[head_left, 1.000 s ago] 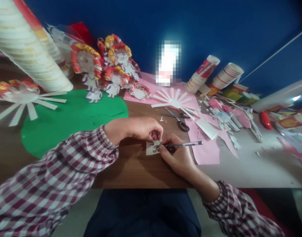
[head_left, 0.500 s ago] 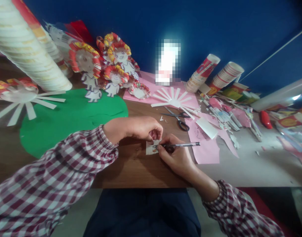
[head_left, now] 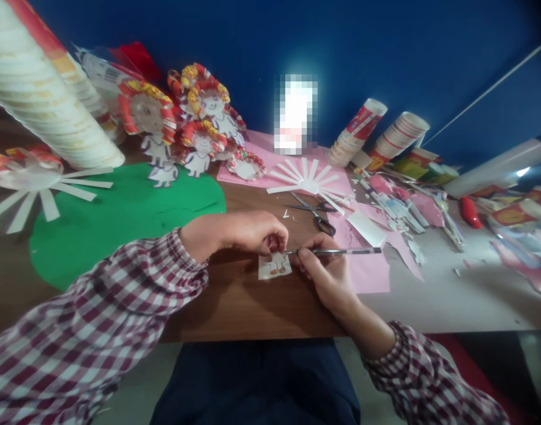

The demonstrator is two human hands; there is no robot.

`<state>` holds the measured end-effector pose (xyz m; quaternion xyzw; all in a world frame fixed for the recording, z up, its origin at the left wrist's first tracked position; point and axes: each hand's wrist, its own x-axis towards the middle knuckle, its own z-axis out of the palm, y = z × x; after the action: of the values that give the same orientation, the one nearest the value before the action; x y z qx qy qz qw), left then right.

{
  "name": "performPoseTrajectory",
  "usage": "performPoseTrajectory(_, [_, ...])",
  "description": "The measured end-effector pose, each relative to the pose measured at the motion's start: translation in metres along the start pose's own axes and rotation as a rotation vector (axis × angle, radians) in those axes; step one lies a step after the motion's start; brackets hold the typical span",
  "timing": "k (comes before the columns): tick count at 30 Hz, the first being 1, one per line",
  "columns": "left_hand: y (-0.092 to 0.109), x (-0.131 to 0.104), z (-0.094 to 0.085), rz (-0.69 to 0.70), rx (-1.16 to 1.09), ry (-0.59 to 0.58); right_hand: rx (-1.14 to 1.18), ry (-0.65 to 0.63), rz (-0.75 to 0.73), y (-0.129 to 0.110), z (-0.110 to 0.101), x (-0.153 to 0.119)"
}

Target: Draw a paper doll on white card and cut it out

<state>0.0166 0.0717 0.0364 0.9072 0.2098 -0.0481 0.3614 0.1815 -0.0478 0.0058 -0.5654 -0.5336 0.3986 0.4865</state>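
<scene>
A small white piece of paper (head_left: 274,270) with a drawn figure, its feet coloured orange-brown, lies on the brown table. My left hand (head_left: 256,231) has its fingers curled over the paper's top edge and presses it. In my right hand (head_left: 325,265), to the right of the paper, a dark pen (head_left: 341,251) is pinched and lies nearly level, its tip near the paper's upper right edge. Black-handled scissors (head_left: 317,209) lie behind my right hand.
A green sheet (head_left: 133,206) is at the left, near tall stacked cups (head_left: 44,88). Decorated paper figures (head_left: 202,147) stand behind it. A white strip fan (head_left: 306,180) rests on pink paper (head_left: 367,271). Cup stacks (head_left: 396,139) and scraps are at the right.
My right hand has moved right with the pen, off the paper. More of the drawing now shows. My left hand stays at the paper, and the whole view has shifted slightly.
</scene>
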Motion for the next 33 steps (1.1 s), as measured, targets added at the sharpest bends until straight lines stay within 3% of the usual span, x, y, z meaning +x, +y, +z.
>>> performPoseTrajectory(6, [-0.005,0.001,0.003,0.023,-0.003,0.006,0.007,0.03,-0.09,0.002,0.0,-0.003])
performPoseTrajectory(13, [-0.006,0.001,0.004,0.052,-0.028,0.027,-0.174,-0.077,-0.23,-0.002,-0.006,-0.014])
performPoseTrajectory(16, [-0.007,0.001,0.005,0.044,-0.046,0.024,-0.413,-0.152,-0.394,-0.015,-0.02,-0.013])
performPoseTrajectory(20, [-0.007,-0.001,0.004,0.034,-0.095,0.012,-0.874,-0.362,-0.401,-0.032,-0.036,0.001])
performPoseTrajectory(25, [-0.005,-0.002,0.003,0.002,-0.084,0.021,-1.421,-0.615,-0.436,-0.042,-0.036,0.017])
performPoseTrajectory(27, [-0.004,-0.002,0.004,0.017,-0.058,0.043,-1.492,-0.672,-0.458,-0.042,-0.033,0.018])
performPoseTrajectory(33, [-0.004,-0.003,0.005,0.047,-0.042,0.072,-1.508,-0.679,-0.545,-0.032,-0.027,0.021])
